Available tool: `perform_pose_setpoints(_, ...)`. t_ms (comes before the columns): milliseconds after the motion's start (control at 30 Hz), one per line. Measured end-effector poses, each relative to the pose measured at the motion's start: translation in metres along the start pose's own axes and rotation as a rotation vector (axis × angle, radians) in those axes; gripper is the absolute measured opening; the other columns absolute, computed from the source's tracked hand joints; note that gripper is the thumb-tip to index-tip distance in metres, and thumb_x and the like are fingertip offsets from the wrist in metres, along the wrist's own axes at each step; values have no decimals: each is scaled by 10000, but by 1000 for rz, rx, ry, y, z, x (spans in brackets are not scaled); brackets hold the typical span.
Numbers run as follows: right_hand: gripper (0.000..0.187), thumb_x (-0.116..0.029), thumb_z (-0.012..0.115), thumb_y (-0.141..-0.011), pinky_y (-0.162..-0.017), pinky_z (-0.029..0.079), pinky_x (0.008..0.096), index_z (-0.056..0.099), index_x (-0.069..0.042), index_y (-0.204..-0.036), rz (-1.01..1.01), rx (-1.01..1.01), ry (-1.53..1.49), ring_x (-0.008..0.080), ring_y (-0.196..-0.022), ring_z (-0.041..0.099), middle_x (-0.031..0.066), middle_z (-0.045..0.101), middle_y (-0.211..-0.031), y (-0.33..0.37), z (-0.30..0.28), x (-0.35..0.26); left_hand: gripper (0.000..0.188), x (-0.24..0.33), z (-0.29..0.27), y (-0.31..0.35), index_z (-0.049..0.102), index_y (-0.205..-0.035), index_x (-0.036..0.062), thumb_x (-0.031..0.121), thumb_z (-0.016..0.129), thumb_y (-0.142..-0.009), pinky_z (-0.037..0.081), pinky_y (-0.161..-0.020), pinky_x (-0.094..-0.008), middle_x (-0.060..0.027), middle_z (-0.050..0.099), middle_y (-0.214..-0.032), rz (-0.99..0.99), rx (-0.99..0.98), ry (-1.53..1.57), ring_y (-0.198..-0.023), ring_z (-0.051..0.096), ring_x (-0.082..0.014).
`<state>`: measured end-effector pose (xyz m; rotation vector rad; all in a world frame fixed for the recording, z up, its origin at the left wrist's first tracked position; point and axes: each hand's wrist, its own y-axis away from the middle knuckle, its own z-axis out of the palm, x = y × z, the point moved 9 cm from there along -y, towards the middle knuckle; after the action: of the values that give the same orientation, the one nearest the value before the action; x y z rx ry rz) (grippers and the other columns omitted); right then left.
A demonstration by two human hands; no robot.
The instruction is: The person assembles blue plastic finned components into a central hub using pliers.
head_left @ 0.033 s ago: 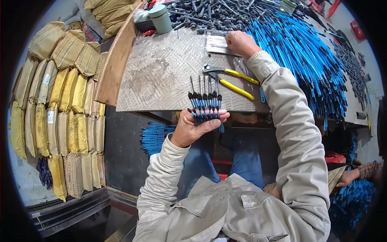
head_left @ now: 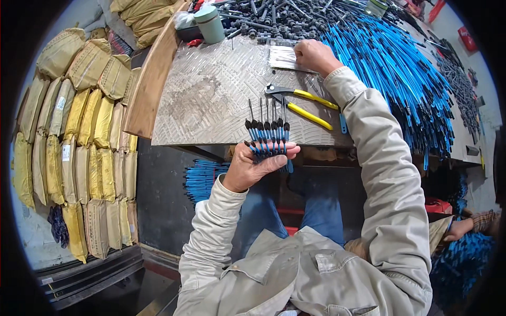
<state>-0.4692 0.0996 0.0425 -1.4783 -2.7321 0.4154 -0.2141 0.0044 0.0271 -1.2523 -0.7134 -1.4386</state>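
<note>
My left hand point(head_left: 256, 166) is closed around a fanned row of thin blue rods with black fittings and dark pointed ends point(head_left: 268, 126), held upright at the table's front edge. My right hand point(head_left: 315, 55) reaches to a clear shallow box of thin white sticks point(head_left: 284, 56) on the table. Its fingers are curled together over the box's right side, and whatever they grip is hidden. Between the two hands, a pair of pliers point(head_left: 303, 102) with yellow handles and a dark head lies on the table.
A large heap of blue rods point(head_left: 390, 79) covers the table's right side. Dark plastic fittings point(head_left: 284, 18) pile up at the back, beside a pale green cup point(head_left: 209, 25). Wrapped packages point(head_left: 79, 131) are stacked at left. Another person's hand point(head_left: 457, 229) shows at lower right.
</note>
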Motion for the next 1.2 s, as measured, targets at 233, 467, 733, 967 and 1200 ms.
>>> perform_pose_setpoints(233, 94, -96, 533, -846, -678, 487, 316, 576, -43, -910, -227, 396, -315, 245, -732, 609, 119, 593, -959, 21, -66, -30, 290, -2, 2, -8, 587, -1114, -50, 59, 620, -847, 491, -838, -292, -133, 655, -989, -61, 28, 22, -921, 619, -176)
perform_pose_setpoints(467, 87, 16, 489, -869, -588, 427, 217, 517, 8, -951, -139, 83, -1154, 80, -641, 500, 82, 548, -945, 167, -105, -94, 297, -1, 0, -6, 583, -1110, -65, 80, 618, -854, 495, -841, -305, -140, 655, -991, -110, 59, 49, -921, 622, -185)
perform_pose_setpoints(733, 318, 91, 640, -671, -523, 389, 202, 680, -58, -949, -289, 474, -653, 113, -600, 441, 45, 431, -786, 208, -123, -111, 274, 5, 3, -7, 598, -1081, -72, 85, 611, -857, 495, -842, -323, -153, 656, -991, -8, 6, -54, -909, 629, -199)
perform_pose_setpoints(967, 369, 54, 666, -649, -479, 365, 192, 705, -94, -984, -302, 565, -676, 94, -584, 433, 31, 415, -757, 209, -127, -106, 270, 10, 3, -6, 603, -1066, -76, 94, 614, -856, 496, -836, -327, -168, 653, -990, 7, 40, -98, -911, 631, -213)
perform_pose_setpoints(1200, 391, 30, 674, -629, -406, 301, 178, 706, -126, -987, -366, 550, -507, 55, -518, 402, 6, 429, -729, 208, -134, -118, 250, 10, 2, -7, 615, -1035, -66, 103, 626, -851, 498, -827, -331, -153, 659, -938, 20, 56, -98, -899, 634, -214)
